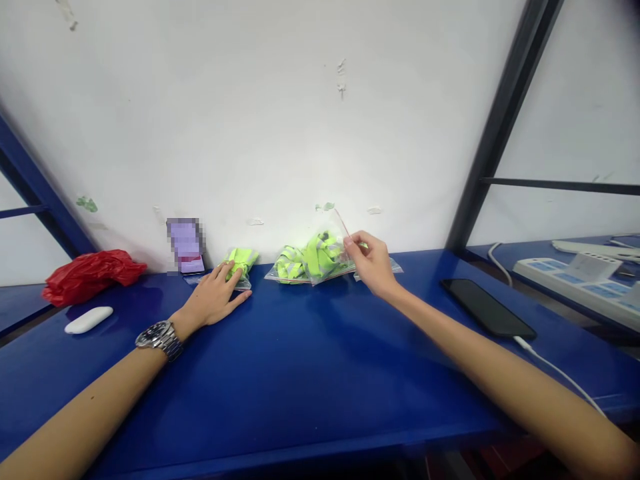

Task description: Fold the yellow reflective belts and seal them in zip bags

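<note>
My left hand (216, 297) lies with its fingers stretched out over a clear bag (243, 257) holding folded neon-yellow fabric, near the wall. Between the thumb and fingers of my right hand (371, 260) is the red-edged top of a clear zip bag (325, 257). Inside that bag are neon-yellow straps with grey reflective stripes. Beside it on the left rests another bag of the same yellow straps (290, 264). A further clear bag (395, 265) is partly hidden behind my right hand.
On the blue table (280, 387) are a red plastic bag (93, 273), a white rounded case (89, 320) and a black phone (487, 307) with a white cable. A lit phone (187, 243) leans against the wall. Power strips (580, 287) lie at the right, past a dark post.
</note>
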`<state>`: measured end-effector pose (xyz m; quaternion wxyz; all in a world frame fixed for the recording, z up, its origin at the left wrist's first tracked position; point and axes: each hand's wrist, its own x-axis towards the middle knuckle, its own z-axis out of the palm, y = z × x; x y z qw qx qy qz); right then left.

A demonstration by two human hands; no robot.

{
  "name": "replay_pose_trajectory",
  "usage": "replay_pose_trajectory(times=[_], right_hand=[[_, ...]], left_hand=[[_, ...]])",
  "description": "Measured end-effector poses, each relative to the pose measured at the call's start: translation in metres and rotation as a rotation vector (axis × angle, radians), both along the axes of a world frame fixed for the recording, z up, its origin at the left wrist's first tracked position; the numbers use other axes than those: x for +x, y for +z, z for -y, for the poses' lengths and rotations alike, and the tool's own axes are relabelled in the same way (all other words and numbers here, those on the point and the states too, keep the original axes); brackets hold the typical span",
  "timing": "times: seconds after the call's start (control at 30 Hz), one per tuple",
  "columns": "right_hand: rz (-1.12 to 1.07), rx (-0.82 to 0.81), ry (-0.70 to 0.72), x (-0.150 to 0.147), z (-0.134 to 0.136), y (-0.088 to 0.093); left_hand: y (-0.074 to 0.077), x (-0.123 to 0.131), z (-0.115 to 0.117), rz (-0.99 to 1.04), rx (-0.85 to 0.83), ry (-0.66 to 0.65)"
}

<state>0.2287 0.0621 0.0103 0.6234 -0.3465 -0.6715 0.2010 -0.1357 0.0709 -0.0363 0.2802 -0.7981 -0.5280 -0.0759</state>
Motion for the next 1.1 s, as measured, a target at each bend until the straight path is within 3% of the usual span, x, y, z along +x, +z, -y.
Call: replay_pose_trajectory(times=[0.17,0.3,0.47,0.6,0.77,0.97,1.1], right_hand=[[0.124,-0.038,0.097,0.003,0.010,-0.015],[0.289,-0.024,0.163,-0.008,0.026,-0.014],[0.509,-0.006,0.247,-0.023,0.050,-0.022],[0.566,-0.012,0.340,-0.024,0.058,-0.028],[0.618,-0.048,0.497,-0.016,0.055,-0.025],[0.658,-0.090,0.551,-0.017,0.055,-0.026],[0.694,-0.054,0.451,-0.020,0.057,-0.030]], left_hand=[[0.003,0.006,0.005,0.057,0.081,-0.002],[0.018,0.037,0.024,0.198,0.141,-0.076],[0.022,0.114,0.067,0.550,-0.168,-0.363],[0.015,0.155,0.086,0.737,-0.291,-0.396],[0.008,0.156,0.089,0.789,-0.366,-0.454],[0.000,0.149,0.088,0.859,-0.514,-0.508],[-0.002,0.147,0.088,0.881,-0.576,-0.515]])
